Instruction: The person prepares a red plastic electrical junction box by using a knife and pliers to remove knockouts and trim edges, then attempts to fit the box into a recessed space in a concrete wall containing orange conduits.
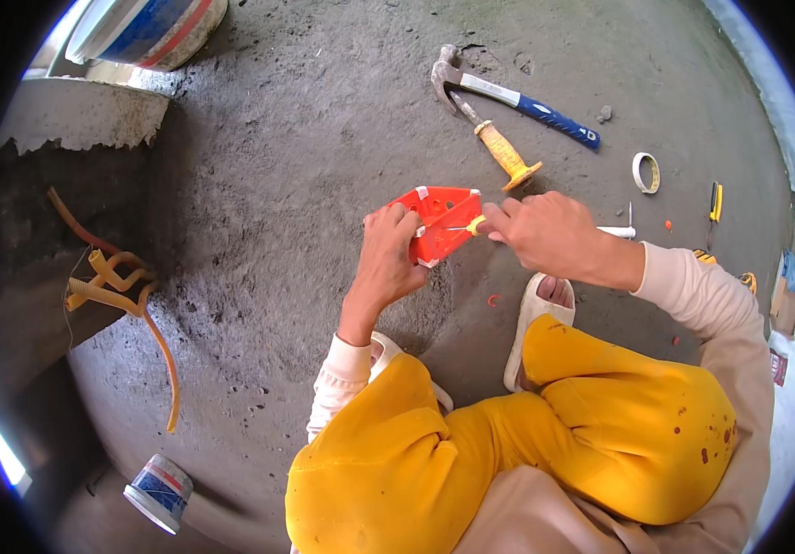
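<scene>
A red plastic electrical box point(450, 205) with whitish tape-like patches at its corners is held up above the grey floor in front of me. My left hand point(386, 251) is closed around its left side, fingers over the rim. On the other side, my right hand point(549, 238) grips a screwdriver point(477, 225) by its yellow handle, most of which the fingers cover. The thin metal shaft points left into the open box. Whether its tip touches the wall of the box cannot be made out.
Beyond my hands lie a claw hammer point(549, 115) and a yellow-handled chisel point(506, 157). To the right are a tape roll point(638, 174) and a yellow-and-black cutter knife point(716, 202). Orange conduits point(159, 346) stick out at left, near a small bucket point(162, 489); a larger bucket point(162, 32) stands far left.
</scene>
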### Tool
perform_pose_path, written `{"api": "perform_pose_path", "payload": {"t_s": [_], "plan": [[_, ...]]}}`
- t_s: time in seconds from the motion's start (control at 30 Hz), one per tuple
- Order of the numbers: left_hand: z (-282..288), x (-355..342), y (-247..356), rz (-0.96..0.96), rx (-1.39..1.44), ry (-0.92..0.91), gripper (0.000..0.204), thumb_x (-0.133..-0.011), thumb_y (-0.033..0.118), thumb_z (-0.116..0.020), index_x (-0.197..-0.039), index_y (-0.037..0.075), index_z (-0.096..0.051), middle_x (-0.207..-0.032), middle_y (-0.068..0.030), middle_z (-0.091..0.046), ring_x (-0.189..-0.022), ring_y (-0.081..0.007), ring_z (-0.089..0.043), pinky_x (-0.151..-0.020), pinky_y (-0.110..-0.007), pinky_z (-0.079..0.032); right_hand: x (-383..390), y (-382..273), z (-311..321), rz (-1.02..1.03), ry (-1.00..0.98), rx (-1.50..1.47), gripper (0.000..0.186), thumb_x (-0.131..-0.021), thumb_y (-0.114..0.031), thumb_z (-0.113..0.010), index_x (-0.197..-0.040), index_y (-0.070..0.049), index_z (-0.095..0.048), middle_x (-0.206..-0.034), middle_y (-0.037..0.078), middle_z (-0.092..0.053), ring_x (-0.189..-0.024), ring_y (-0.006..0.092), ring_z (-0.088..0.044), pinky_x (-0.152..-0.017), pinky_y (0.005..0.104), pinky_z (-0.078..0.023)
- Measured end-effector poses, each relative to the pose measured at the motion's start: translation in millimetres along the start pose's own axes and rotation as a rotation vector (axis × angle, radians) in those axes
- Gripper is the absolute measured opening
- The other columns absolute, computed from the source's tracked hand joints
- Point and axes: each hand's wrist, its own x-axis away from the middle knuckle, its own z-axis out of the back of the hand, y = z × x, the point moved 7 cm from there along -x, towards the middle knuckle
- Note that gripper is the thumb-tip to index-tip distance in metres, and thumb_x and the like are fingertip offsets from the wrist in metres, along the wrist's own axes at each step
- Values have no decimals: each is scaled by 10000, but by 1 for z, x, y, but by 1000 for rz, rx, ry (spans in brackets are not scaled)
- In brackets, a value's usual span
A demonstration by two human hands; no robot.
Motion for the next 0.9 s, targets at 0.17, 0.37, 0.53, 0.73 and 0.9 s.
{"api": "perform_pose_path", "payload": {"t_s": [0.17,0.37,0.53,0.73,0.9], "plan": [[4,2,3,-30,-23,37,443,-604,17,-776,-983,79,-556,-956,-96,-527,-960,-320,-531,-856,-414,-386,-3,-12,16,119,43,256,252,-966,-218,-598,-1120,-23,-641,-839,129,-682,-802,331,-711,-703,466,-572],[-1,-1,6,-32,-56,1,483,-624,51,-825,-1041,78,-584,-969,-93,-549,-942,-320,-537,-836,-404,-393,-14,20,-18,-44,-321,-423,313,-949,-262,-629,-1191,-66,-651,-807,75,-583,-692,216,-659,-582,386,-548],[4,3,-5,11,-4,70,480,-649,86,-846,-1048,78,-579,-956,-97,-551,-919,-323,-541,-830,-403,-397,16,-28,12,246,336,421,268,-956,-268,-617,-1124,-63,-664,-820,83,-606,-714,254,-674,-616,415,-550],[3,2,-3,22,-16,46,492,-646,88,-853,-1055,86,-579,-966,-98,-560,-943,-328,-552,-836,-410,-401,11,2,10,81,103,-17,283,-973,-266,-592,-1075,-8,-645,-751,98,-642,-670,220,-677,-575,351,-540],[-1,7,3,21,-9,66,407,-621,54,-798,-952,86,-562,-922,-83,-525,-902,-302,-539,-828,-418,-387,17,8,-21,-281,-389,-934,332,-1008,-293,-511,-1054,14,-630,-665,85,-644,-541,155,-631,-496,298,-508]]}}
